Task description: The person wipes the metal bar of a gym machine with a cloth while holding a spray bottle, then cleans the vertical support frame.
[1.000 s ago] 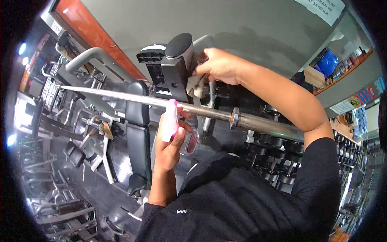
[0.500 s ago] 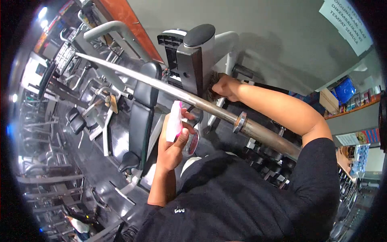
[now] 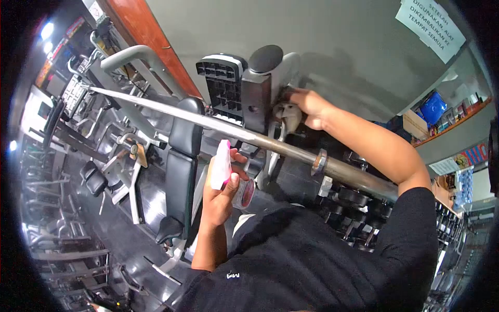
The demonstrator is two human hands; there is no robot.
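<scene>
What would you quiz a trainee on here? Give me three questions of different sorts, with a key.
1. True or false: the left hand holds the spray bottle.
2. The right hand presses the cloth against: A the barbell, B the rack upright, C the bench pad.
3. Fill in: the spray bottle's trigger head is white and ____.
Key: 1 true; 2 B; 3 pink.

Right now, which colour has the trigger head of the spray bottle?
Bright pink with white, head view, on the spray bottle in the left hand.
</scene>
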